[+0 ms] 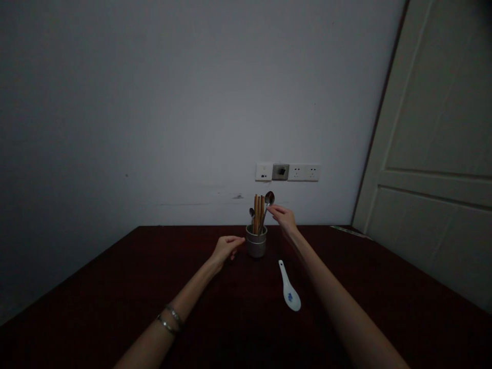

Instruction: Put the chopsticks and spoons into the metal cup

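A grey cylindrical utensil holder [256, 248] stands on the dark red table with several wooden chopsticks [258, 212] upright in it. A small metal spoon [251, 211] leans at its left side. My right hand [283, 219] pinches a larger metal spoon [269, 198] just below its bowl; the bowl points up and the handle slopes down into the holder. My left hand [226, 249] is at the holder's left side, fingers stretched towards it, fingertips at or very near the wall; contact is hard to tell. A white ceramic soup spoon [290, 293] with a blue mark lies in front of the holder.
The dark red table [154, 277] reaches back to a pale wall [172, 113]. Sockets and switch plates [287, 172] are set in the wall behind the holder. A light panelled door [434, 143] stands on the right. Two bracelets [170, 318] circle my left forearm.
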Demonstrator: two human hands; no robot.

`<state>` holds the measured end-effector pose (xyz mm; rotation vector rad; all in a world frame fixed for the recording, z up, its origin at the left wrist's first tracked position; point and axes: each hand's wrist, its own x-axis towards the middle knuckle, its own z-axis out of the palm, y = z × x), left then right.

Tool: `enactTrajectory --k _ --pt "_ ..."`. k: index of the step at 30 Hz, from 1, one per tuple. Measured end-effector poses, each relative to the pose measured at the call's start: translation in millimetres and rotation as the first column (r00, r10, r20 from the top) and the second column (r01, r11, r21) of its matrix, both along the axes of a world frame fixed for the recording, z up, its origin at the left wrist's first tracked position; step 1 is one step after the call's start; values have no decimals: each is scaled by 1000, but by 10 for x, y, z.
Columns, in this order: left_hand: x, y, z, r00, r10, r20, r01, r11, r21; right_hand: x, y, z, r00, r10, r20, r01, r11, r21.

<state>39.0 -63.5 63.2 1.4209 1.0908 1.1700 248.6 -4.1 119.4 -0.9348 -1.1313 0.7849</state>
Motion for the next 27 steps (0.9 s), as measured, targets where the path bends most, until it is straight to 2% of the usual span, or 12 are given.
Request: enactTrajectory --k 6,10,16,27 --pt "-47 74 -122 1000 10 -8 -11 998 -63 -25 159 -26 999 2 -43 -6 997 -81" --pt "-54 103 -173 1000 -8 20 9 998 -58 -42 228 -67 998 -21 63 25 997 -69" --pt "-67 131 -258 1000 -15 8 15 998 -60 -136 271 -244 970 19 243 -13 1000 -23" --pt "-58 144 -300 999 -21 -33 17 995 -102 -187 381 -511 930 38 366 19 988 -150"
